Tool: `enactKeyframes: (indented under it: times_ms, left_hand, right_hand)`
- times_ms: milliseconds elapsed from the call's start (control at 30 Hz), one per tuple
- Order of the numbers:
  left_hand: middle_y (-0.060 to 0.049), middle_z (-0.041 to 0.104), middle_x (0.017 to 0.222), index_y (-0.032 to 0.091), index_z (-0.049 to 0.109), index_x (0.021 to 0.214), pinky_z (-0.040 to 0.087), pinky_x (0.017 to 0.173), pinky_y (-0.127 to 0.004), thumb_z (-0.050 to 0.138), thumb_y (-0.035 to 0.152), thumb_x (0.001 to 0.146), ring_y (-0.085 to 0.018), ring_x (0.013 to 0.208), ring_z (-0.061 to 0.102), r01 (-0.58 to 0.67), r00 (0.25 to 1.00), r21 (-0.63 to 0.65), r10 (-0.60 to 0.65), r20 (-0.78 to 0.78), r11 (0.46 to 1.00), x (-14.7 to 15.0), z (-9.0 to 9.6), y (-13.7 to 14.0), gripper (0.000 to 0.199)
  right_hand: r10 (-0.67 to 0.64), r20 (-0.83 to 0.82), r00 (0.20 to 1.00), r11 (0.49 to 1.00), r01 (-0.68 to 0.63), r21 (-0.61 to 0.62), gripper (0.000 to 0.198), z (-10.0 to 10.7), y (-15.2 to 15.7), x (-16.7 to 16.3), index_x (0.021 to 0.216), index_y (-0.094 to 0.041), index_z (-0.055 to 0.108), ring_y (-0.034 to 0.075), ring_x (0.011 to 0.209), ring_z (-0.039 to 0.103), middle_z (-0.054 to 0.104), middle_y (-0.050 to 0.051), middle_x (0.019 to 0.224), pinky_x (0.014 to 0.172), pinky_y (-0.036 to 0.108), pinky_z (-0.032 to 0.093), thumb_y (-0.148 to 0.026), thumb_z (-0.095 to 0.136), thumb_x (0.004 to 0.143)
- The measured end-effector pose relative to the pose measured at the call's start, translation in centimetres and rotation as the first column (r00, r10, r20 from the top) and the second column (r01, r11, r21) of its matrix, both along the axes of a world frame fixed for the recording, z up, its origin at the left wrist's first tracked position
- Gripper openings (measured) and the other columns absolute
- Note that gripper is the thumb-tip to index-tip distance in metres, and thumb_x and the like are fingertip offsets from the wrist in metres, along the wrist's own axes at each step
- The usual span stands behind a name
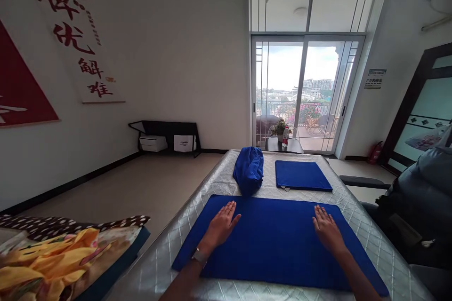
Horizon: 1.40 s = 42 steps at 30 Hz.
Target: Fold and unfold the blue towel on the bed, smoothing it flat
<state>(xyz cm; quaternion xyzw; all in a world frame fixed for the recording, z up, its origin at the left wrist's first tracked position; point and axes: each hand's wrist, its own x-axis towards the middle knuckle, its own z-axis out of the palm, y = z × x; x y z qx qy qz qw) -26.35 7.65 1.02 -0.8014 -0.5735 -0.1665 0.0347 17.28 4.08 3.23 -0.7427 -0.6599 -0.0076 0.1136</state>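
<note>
A wide blue rectangular cloth (275,244) lies flat across the near part of the silvery quilted table cover (201,209). My left hand (223,222) rests open near its left side, fingers together and stretched forward. On the right side of the same cloth, my right hand (326,229) also lies flat with its fingers extended. Neither hand grips anything. Beyond the cloth sit a bunched blue fabric bundle (249,169) and, to its right, a neatly folded blue piece (302,175) with a small white tag at its near edge.
Yellow patterned fabric (52,263) is heaped at the lower left. A dark jacket (420,202) drapes over a chair on the right. Past the table's far edge, a small dark table holds a bottle (286,137) and a potted plant (279,128). A black rack (169,129) stands against the wall.
</note>
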Motion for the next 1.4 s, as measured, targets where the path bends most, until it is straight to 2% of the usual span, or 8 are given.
enactKeyframes:
  times_ms: [133, 267, 467, 800, 967, 1167, 1300, 1400]
  left_hand:
    - [-0.012, 0.048, 0.155, 0.016, 0.044, 0.152, 0.035, 0.120, -0.043, 0.023, 0.055, 0.106, -0.023, 0.146, 0.040, 0.220, 0.975, 0.043, -0.221, 0.003, 0.974, 10.6, 0.7, 2.9, 0.064]
    - [-0.014, 0.047, 0.155, 0.014, 0.043, 0.152, 0.035, 0.120, -0.046, 0.020, 0.051, 0.107, -0.024, 0.147, 0.039, 0.238, 0.971, 0.031, -0.238, 0.009, 0.971, 15.4, -1.4, 5.3, 0.063]
    - [-0.013, 0.043, 0.159, 0.014, 0.039, 0.155, 0.032, 0.122, -0.050, 0.020, 0.050, 0.107, -0.026, 0.150, 0.033, 0.226, 0.974, -0.001, -0.226, 0.008, 0.974, 15.1, -4.1, 6.6, 0.063]
    - [-0.012, 0.042, 0.159, 0.017, 0.036, 0.157, 0.030, 0.122, -0.052, 0.023, 0.048, 0.107, -0.026, 0.150, 0.032, 0.230, 0.973, 0.006, -0.230, 0.024, 0.973, 15.2, -3.9, 6.5, 0.060]
    - [-0.013, 0.042, 0.159, 0.014, 0.039, 0.155, 0.031, 0.122, -0.050, 0.023, 0.035, 0.107, -0.024, 0.150, 0.033, 0.232, 0.973, -0.004, -0.232, -0.002, 0.973, 15.3, -3.2, 6.2, 0.055]
    - [-0.012, 0.044, 0.157, 0.017, 0.041, 0.154, 0.035, 0.120, -0.050, 0.028, 0.033, 0.104, -0.025, 0.147, 0.038, 0.173, 0.985, -0.020, -0.173, -0.018, 0.985, 11.6, -3.1, 6.2, 0.055]
    - [-0.010, 0.049, 0.155, 0.019, 0.047, 0.151, 0.035, 0.119, -0.052, 0.026, 0.038, 0.103, -0.027, 0.146, 0.040, 0.073, 0.997, -0.034, -0.074, -0.009, 0.997, 4.6, -2.8, 6.5, 0.056]
    - [-0.008, 0.047, 0.156, 0.021, 0.051, 0.148, 0.031, 0.121, -0.050, 0.026, 0.036, 0.101, -0.027, 0.147, 0.038, -0.048, 0.999, -0.065, 0.047, -0.010, 0.997, -1.7, -3.0, 7.1, 0.055]
  right_hand:
    - [0.267, -0.061, 0.962, 0.961, -0.271, -0.056, 0.064, 0.9, 3.8, -8.5, 0.159, -0.011, 0.029, 0.019, 0.154, 0.018, 0.030, 0.008, 0.165, 0.126, 0.038, 0.013, -0.039, 0.016, 0.102]
    - [0.342, -0.096, 0.935, 0.931, -0.351, -0.097, 0.063, -0.5, 6.1, -13.3, 0.159, -0.010, 0.028, 0.019, 0.155, 0.017, 0.027, 0.007, 0.166, 0.126, 0.038, 0.010, -0.031, 0.017, 0.100]
    - [0.353, -0.126, 0.927, 0.925, -0.366, -0.102, 0.063, -2.7, 6.8, -13.2, 0.160, -0.012, 0.025, 0.018, 0.155, 0.013, 0.022, 0.005, 0.167, 0.126, 0.038, 0.006, -0.032, 0.016, 0.101]
    - [0.349, -0.107, 0.931, 0.924, -0.361, -0.127, 0.062, -2.2, 6.7, -13.2, 0.160, -0.012, 0.024, 0.018, 0.155, 0.013, 0.020, 0.006, 0.167, 0.126, 0.038, 0.007, -0.032, 0.015, 0.101]
    - [0.352, -0.119, 0.928, 0.924, -0.365, -0.118, 0.064, -2.0, 6.6, -13.3, 0.159, -0.012, 0.025, 0.018, 0.155, 0.013, 0.021, 0.006, 0.167, 0.126, 0.040, 0.007, -0.039, 0.013, 0.102]
    - [0.275, -0.088, 0.957, 0.952, -0.284, -0.112, 0.068, -2.0, 5.9, -9.5, 0.159, -0.013, 0.026, 0.018, 0.154, 0.018, 0.025, 0.005, 0.165, 0.126, 0.037, 0.010, -0.043, 0.017, 0.099]
    - [0.127, -0.058, 0.990, 0.989, -0.131, -0.071, 0.066, -2.3, 4.7, -1.6, 0.157, -0.020, 0.036, 0.017, 0.153, 0.023, 0.031, 0.000, 0.163, 0.125, 0.032, 0.015, -0.043, 0.022, 0.097]
    - [-0.005, -0.013, 1.000, 0.999, 0.004, -0.050, 0.066, -2.7, 4.0, 5.0, 0.155, -0.019, 0.041, 0.019, 0.151, 0.028, 0.036, 0.004, 0.162, 0.125, 0.038, 0.018, -0.040, 0.023, 0.095]
